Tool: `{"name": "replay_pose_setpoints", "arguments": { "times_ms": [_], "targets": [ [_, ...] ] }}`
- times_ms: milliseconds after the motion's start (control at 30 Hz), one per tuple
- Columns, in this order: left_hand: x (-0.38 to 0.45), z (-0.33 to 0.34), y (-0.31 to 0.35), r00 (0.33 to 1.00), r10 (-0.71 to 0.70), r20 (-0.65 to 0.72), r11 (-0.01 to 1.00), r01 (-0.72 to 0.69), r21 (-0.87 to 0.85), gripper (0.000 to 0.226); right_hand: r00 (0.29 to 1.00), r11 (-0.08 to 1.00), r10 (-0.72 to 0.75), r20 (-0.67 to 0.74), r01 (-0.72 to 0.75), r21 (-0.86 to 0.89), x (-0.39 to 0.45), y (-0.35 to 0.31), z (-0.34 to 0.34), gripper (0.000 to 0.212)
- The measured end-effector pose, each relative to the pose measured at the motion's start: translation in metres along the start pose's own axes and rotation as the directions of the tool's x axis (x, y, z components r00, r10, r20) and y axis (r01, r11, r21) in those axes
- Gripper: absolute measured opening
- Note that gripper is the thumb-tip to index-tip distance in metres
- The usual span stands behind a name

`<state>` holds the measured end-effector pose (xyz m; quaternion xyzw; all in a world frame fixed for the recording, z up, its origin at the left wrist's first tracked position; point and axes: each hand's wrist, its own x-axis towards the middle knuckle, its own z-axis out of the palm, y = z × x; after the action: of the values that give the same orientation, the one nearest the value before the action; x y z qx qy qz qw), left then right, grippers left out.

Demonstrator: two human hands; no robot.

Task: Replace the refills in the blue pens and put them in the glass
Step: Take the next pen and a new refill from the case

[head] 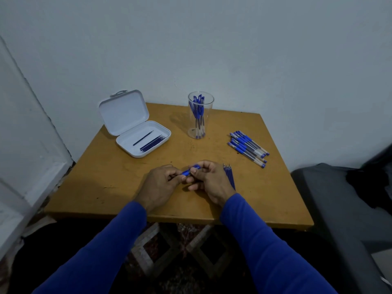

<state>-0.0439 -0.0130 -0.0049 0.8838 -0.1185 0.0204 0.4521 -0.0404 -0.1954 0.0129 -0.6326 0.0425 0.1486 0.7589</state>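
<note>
Blue pen (191, 169) held over the table's near-middle, in front of the glass (200, 114). Only a short blue stretch shows between the hands; the rest is hidden by fingers. Left hand (161, 183) fingers curled, pinching the pen's left end. Right hand (209, 179) fingers curled round the right end, thumb on top. Both sleeves blue.

Glass: clear, tall, upright, near the table's far edge. Several blue pens stand in it (198, 111), caps up, leaning against each other.

Right of the glass and nearer: loose row of blue pens (248, 147) lying side by side on the table, clear barrels, blue caps and grips. Nearer again, just beside the right hand: small bundle of dark-blue refills (229, 176), lying flat, tips pointing away, partly hidden by the wrist.

Left of the glass: white hinged case (135, 124), lid open and propped up. More refills in its tray (151, 141), one apart from a group of about four.

Table (118, 177): yellowish-brown wood, scuffed, dark specks, crossed legs showing beneath. Pale plain wall (254, 49) behind the glass. White door or panel at far left. Dark grey upholstered seat (339, 209) right of the table. Patterned rug under the table.

Printing on the pens too small to read.
</note>
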Motion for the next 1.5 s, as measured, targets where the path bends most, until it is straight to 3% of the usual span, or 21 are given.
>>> {"name": "replay_pose_setpoints", "arguments": {
  "times_ms": [333, 733, 800, 900, 1033, 1167, 1500],
  "targets": [
    [0.0, -0.004, -0.005, 0.996, 0.053, 0.066, 0.998, -0.05, -0.043, 0.015, 0.999, 0.998, -0.033, -0.014, 0.034, 0.054, -0.002, -0.003, -0.002, 0.006],
    [-0.003, 0.001, -0.001, 0.999, 0.04, -0.02, 0.999, -0.04, 0.003, 0.015, 0.994, 0.998, -0.045, -0.098, 0.049, 0.042, -0.003, -0.001, 0.004, 0.014],
    [-0.003, 0.001, -0.002, 0.999, 0.031, -0.036, 0.999, -0.032, -0.013, 0.015, 0.985, 0.998, -0.064, -0.161, 0.063, -0.012, -0.004, -0.001, 0.005, 0.013],
    [-0.004, 0.002, -0.004, 0.999, 0.014, -0.044, 1.0, -0.015, -0.014, 0.017, 0.952, 0.972, -0.111, -0.284, 0.044, -0.233, -0.003, 0.002, 0.008, 0.008],
    [-0.004, 0.003, -0.007, 0.996, 0.043, -0.073, 0.999, -0.044, -0.009, 0.017, 0.899, 0.81, -0.272, -0.342, 0.022, -0.586, 0.009, 0.01, 0.01, 0.012],
    [-0.004, 0.005, -0.007, 0.993, 0.06, -0.099, 0.998, -0.059, 0.01, 0.018, 0.931, 0.845, -0.186, -0.313, -0.01, -0.534, 0.007, 0.004, 0.008, 0.015],
    [-0.004, 0.004, -0.007, 0.994, 0.062, -0.093, 0.998, -0.06, 0.02, 0.019, 0.885, 0.787, -0.267, -0.382, -0.028, -0.617, 0.012, 0.008, 0.013, 0.02]
  ]
}}
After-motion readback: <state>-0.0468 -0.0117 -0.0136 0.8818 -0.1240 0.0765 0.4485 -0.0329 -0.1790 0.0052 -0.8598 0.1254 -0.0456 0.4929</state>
